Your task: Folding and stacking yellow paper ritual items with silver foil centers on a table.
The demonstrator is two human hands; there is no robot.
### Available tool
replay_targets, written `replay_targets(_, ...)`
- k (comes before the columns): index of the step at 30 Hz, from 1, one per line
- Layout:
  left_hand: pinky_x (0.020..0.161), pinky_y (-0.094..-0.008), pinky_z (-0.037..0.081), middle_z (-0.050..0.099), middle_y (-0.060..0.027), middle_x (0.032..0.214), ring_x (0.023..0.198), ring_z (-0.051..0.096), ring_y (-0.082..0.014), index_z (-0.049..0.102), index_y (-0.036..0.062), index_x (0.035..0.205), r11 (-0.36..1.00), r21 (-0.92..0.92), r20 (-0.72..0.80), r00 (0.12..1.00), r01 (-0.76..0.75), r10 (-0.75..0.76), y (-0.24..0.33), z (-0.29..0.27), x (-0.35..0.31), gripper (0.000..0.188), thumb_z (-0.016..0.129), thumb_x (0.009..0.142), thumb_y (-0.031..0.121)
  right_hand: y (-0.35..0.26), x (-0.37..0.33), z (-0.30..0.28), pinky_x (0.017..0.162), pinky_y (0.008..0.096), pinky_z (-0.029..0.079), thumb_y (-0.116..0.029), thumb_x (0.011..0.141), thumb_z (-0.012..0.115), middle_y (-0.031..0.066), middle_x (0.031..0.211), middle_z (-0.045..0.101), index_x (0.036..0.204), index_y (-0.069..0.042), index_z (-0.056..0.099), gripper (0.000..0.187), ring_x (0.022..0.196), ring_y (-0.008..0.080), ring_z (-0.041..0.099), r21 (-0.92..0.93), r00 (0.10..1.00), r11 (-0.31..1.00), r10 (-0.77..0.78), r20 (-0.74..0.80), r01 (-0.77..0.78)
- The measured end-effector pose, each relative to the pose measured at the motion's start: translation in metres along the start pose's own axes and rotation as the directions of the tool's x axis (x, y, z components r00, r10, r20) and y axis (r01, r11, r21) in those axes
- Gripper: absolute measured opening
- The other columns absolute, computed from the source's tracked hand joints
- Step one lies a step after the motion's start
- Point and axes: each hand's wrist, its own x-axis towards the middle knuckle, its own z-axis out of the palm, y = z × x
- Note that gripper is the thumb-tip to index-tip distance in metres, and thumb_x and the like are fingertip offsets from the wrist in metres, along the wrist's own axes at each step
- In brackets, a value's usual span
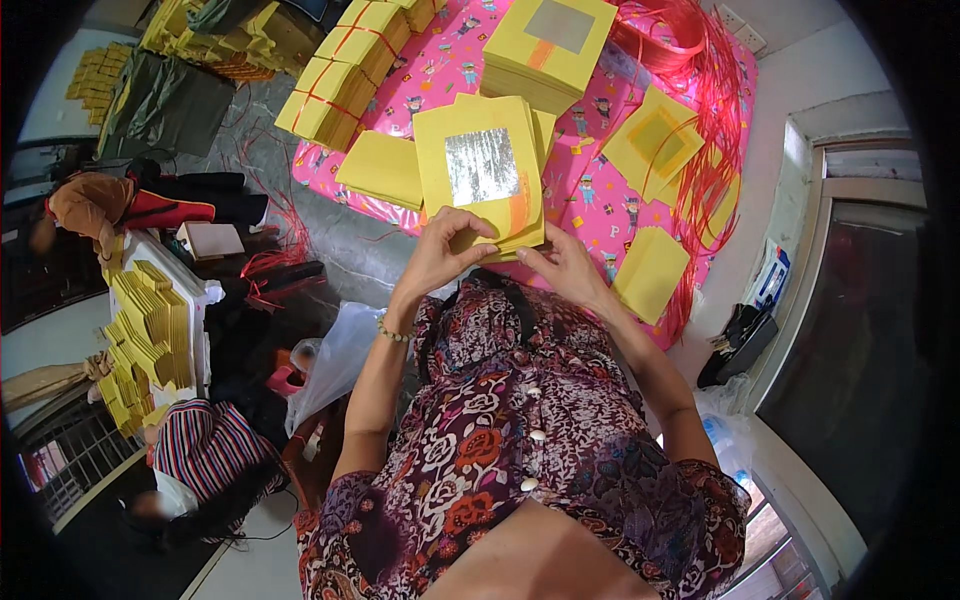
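- The papers (pixel 482 178) are yellow and lie in a small pile right at the fingers, going away from them. The top sheet has a silver square (pixel 470 155) and an orange strip near the fingers.
- The left hand (pixel 450 248) is bent at the near left corner. Its thumb and first finger are close together, with papers between them.
- The right hand (pixel 566 268) is at the near right corner. Its thumb sits on the near edge. Its other fingers are partly hidden, but they seem to hold the papers from the side and below.
- The step looks like sorting or lining up the near edges. Some sheets stick out past others, so the pile is not neat.
- I cannot tell if the 2 hands lift the near edge off the pink cloth (pixel 395 95).
- The next move calls for a soft pinch by the 2 thumbs, so that no sheet slips or bends.
- Just left of the papers, past the left fingers, is a flat pile (pixel 383 170).
- Far ahead of the fingers is a tall pile (pixel 550 45). Ahead and to the left are tied bundles (pixel 325 100).
- Right of the right fingers is a low pile (pixel 653 272). Red strings (pixel 722 165) hang past it.
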Motion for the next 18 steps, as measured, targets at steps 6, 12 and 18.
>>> replay_targets(6, 0.085, -0.0329, 0.045, 0.065, -0.0022, 0.095, 0.093, 0.056, -0.0202, 0.069, 0.0069, 0.095, 0.990, 0.115, -0.013, 0.997, -0.076, 0.078, 0.0054, 0.0025, 0.0016, 0.032, 0.085, 0.069, 0.013, 0.0031, 0.0026, -0.0007, 0.085, 0.0340, 0.053, -0.017, 0.093, 0.063, 0.0126, 0.106, 0.068, 0.120, 0.001, 0.057, 0.032, 0.097, 0.0186, 0.065, 0.036, 0.999, 0.999, -0.007, 0.032, 0.006)
replay_targets(12, 0.085, -0.0328, 0.044, 0.066, -0.0018, 0.094, 0.093, 0.055, -0.0201, 0.069, 0.0076, 0.095, 0.995, 0.076, -0.021, 0.998, -0.057, 0.058, -0.0010, 0.0029, 0.0018, 0.032, 0.085, 0.068, 0.014, 0.0048, 0.0053, 0.0002, 0.084, 0.0327, 0.052, -0.016, 0.093, 0.064, 0.0105, 0.104, 0.068, 0.116, 0.001, 0.060, 0.029, 0.095, 0.0151, 0.064, 0.075, 0.999, 0.997, 0.001, 0.039, -0.004)
replay_targets(18, 0.087, -0.0323, 0.044, 0.066, -0.0017, 0.095, 0.094, 0.056, -0.0192, 0.069, 0.0074, 0.096, 0.997, 0.059, -0.029, 0.999, -0.040, 0.042, -0.0013, 0.0030, 0.0006, 0.031, 0.084, 0.069, 0.015, 0.0047, 0.0077, -0.0009, 0.083, 0.0323, 0.053, -0.015, 0.093, 0.065, 0.0086, 0.101, 0.068, 0.115, 0.002, 0.061, 0.028, 0.093, 0.0129, 0.064, 0.088, 0.998, 0.996, 0.004, 0.059, -0.009)
